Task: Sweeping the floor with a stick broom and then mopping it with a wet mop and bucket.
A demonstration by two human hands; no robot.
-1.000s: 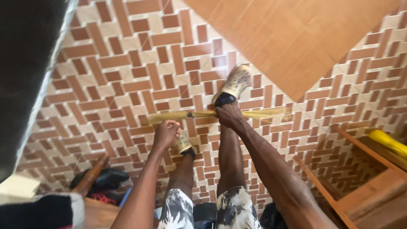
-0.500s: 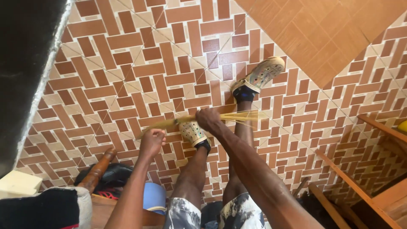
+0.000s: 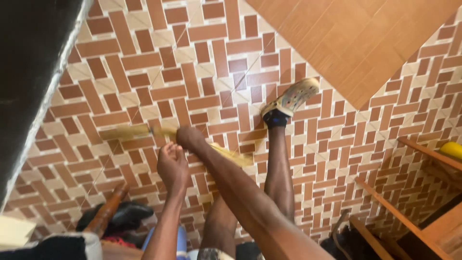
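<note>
Right hand (image 3: 190, 138) closed around a yellow straw broom (image 3: 144, 132), which lies low across the patterned tiled floor (image 3: 144, 58), blurred; left hand (image 3: 172, 166) just beside it, fingers loosely curled, holding nothing; 1 foot in a speckled clog (image 3: 291, 97) planted on the tiles; wooden frame (image 3: 409, 216) at right.

Colours and patterns as I see them from here:
- Floor (image 3: 144, 62): basket-weave tiles, brick red on cream.
- Panel (image 3: 365, 43): plain orange-brown wood grain.
- Broom (image 3: 125, 132): straw yellow.
- Shoe (image 3: 293, 98): pale cream, speckled with many colours.
- Sock (image 3: 275, 118): black.
- Frame (image 3: 409, 221): reddish-brown wood.
- Object (image 3: 451, 150) at the right edge: bright yellow.
</note>
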